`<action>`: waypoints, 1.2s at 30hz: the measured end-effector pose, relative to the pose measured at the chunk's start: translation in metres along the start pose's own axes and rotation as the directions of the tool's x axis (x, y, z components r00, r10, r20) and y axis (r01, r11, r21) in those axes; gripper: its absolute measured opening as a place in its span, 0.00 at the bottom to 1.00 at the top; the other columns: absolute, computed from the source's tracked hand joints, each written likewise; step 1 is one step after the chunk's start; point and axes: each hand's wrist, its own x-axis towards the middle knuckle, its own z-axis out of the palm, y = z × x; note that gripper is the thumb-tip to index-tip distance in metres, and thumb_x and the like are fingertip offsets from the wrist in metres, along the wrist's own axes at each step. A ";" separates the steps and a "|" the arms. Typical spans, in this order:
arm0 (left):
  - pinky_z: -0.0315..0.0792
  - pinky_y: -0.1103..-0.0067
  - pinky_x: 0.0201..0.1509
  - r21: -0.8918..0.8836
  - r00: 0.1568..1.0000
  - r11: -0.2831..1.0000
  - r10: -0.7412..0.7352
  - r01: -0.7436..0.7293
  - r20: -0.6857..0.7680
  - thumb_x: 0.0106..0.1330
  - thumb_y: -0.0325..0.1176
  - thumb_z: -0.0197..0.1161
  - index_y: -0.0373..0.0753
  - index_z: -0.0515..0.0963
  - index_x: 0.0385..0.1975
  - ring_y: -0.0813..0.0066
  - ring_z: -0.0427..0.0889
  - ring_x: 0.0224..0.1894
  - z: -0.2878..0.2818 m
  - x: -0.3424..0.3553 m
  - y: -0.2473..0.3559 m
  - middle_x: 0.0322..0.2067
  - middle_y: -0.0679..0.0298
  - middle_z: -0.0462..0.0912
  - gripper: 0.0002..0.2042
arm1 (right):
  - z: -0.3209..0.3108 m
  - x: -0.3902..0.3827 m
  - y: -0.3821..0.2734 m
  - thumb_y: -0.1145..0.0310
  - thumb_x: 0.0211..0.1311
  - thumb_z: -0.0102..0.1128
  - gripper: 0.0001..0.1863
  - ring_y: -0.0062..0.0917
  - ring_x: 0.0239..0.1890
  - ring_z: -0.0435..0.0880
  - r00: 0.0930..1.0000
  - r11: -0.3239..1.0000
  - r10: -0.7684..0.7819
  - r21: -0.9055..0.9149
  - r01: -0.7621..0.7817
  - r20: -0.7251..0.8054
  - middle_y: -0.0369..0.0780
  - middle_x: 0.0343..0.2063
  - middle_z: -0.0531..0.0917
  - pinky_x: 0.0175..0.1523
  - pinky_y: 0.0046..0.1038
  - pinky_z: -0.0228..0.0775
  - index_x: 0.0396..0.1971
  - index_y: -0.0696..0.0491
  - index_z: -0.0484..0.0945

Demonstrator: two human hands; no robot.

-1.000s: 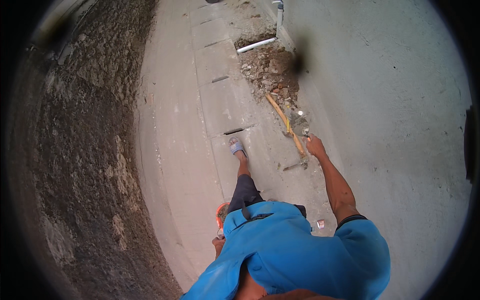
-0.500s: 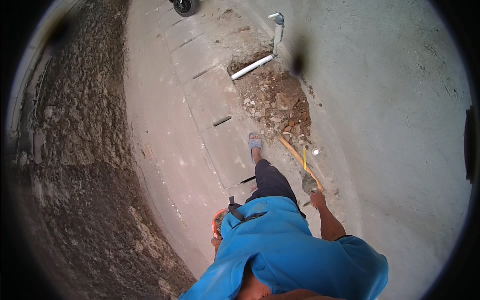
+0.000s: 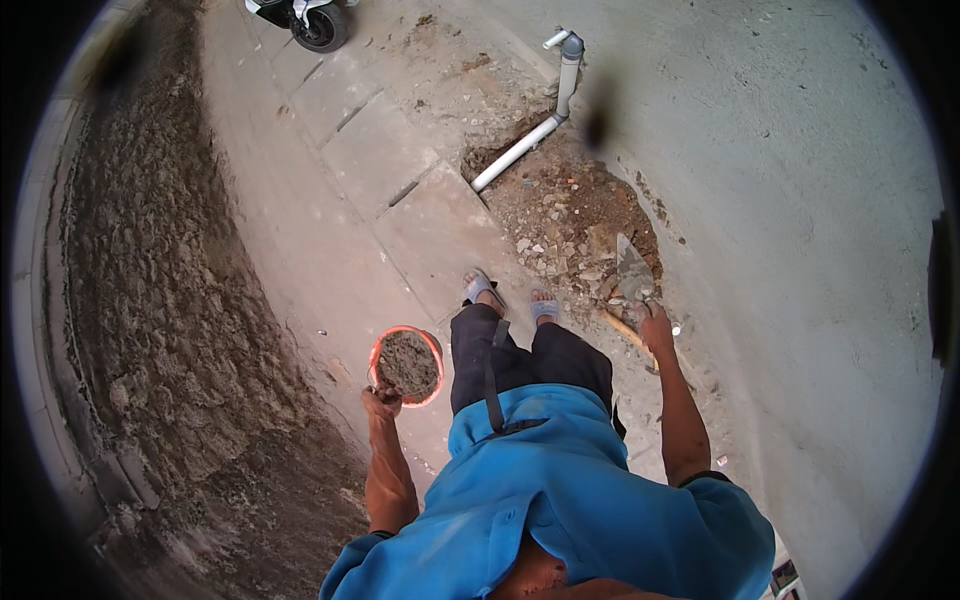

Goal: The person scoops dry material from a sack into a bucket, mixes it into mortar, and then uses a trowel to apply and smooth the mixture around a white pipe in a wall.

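Right now the left hand (image 3: 382,400) is closed on the near rim of a small orange pan (image 3: 406,365) heaped with grey mortar, held out at about nine o'clock from the person's feet and level enough that nothing spills. The right hand (image 3: 657,328) is wrapped shut around the wooden handle of a trowel (image 3: 632,275), whose flat blade points away toward twelve o'clock and sits over the near edge of a patch of rubble (image 3: 575,215), broken earth and stone lying just ahead of the sandals (image 3: 510,297). A white pipe (image 3: 520,150) runs out of the far end of that patch toward eleven o'clock and meets an upright length of pipe near the wall at one o'clock. Concrete slabs (image 3: 385,155) stretch away at eleven o'clock, a scooter wheel (image 3: 320,25) shows at the top edge, and a rough wall (image 3: 160,300) fills the nine o'clock side. To my eye the work in hand is trowelling at the dug patch with mortar ready alongside. Doing it well seems to call for keeping the pan flat and close to the body, so each scoop travels a short way, and for holding the blade low and nearly flat rather than stabbing at the loose stones. A firm wrist should help, as should steady footing on the slab edge.
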 end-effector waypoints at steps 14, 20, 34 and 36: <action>0.68 0.78 0.25 0.548 0.853 0.708 0.148 -0.444 0.500 0.68 0.39 0.54 0.46 0.70 0.30 0.74 0.71 0.24 0.538 0.269 0.118 0.26 0.68 0.67 0.07 | 0.188 0.069 -0.284 0.58 0.75 0.55 0.13 0.22 0.19 0.73 0.991 0.954 0.111 0.287 -0.086 -0.072 0.36 0.20 0.73 0.26 0.30 0.67 0.43 0.53 0.76; 0.61 0.79 0.22 0.655 0.820 0.597 0.008 -0.464 0.573 0.69 0.40 0.58 0.44 0.72 0.27 0.77 0.65 0.17 0.667 0.382 0.101 0.16 0.72 0.64 0.10 | 0.294 0.181 -0.359 0.56 0.71 0.61 0.24 0.53 0.49 0.83 0.986 0.992 -0.095 -0.065 0.105 0.137 0.53 0.47 0.83 0.52 0.44 0.75 0.58 0.56 0.73; 0.75 0.75 0.49 0.596 0.587 0.039 0.234 -0.802 0.775 0.76 0.51 0.59 0.35 0.83 0.49 0.75 0.79 0.37 0.738 0.524 0.099 0.33 0.64 0.81 0.22 | 0.518 0.461 -0.540 0.64 0.70 0.57 0.13 0.43 0.41 0.89 0.706 0.476 -0.516 -0.523 0.707 0.485 0.50 0.39 0.86 0.41 0.42 0.82 0.44 0.59 0.78; 0.74 0.73 0.54 0.560 0.548 0.048 0.290 -0.827 0.785 0.75 0.57 0.55 0.34 0.80 0.55 0.69 0.80 0.44 0.721 0.578 0.111 0.42 0.58 0.83 0.29 | 0.548 0.480 -0.581 0.68 0.68 0.59 0.11 0.40 0.40 0.90 0.659 0.314 -0.522 -0.596 0.739 0.542 0.50 0.39 0.87 0.39 0.39 0.83 0.43 0.59 0.79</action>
